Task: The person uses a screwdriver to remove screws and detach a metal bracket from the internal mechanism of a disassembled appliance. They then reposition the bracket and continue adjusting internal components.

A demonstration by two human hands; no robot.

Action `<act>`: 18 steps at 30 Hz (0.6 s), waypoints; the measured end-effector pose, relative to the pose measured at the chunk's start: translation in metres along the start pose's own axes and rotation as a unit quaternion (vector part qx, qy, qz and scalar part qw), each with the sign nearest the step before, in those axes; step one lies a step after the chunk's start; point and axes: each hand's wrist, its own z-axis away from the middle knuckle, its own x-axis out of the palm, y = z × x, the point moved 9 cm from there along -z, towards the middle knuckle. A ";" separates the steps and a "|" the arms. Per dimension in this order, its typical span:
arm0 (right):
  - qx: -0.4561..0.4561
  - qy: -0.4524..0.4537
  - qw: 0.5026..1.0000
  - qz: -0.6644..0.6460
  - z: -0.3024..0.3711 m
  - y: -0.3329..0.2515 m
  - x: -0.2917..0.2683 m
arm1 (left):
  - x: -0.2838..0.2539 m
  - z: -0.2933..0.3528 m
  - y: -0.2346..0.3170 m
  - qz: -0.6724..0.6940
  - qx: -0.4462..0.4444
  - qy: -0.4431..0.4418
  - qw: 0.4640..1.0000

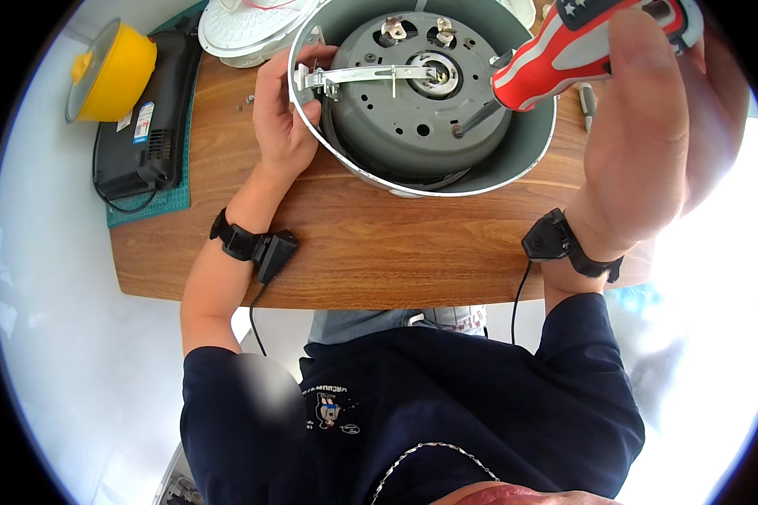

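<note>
Both hands busy: right hand fisted round screwdriver (left hand grips cooker shell).

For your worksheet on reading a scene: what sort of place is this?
Probably a small repair bench: an opened appliance housing on a wooden table, a screwdriver in the right hand, a green cutting mat.
</note>
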 end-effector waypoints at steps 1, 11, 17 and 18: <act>-0.001 -0.001 1.000 -0.003 -0.001 0.000 0.001 | -0.001 0.000 0.000 -0.005 0.002 -0.001 1.000; 0.007 -0.091 0.993 -0.069 -0.010 -0.015 0.026 | -0.004 -0.013 0.017 -0.132 -0.023 -0.054 0.989; 0.060 -0.099 0.987 -0.111 -0.008 -0.012 0.037 | -0.008 -0.023 0.035 -0.193 -0.049 -0.125 0.972; 0.067 -0.095 0.989 -0.094 -0.006 -0.008 0.034 | -0.007 -0.024 0.038 -0.201 -0.055 -0.134 0.969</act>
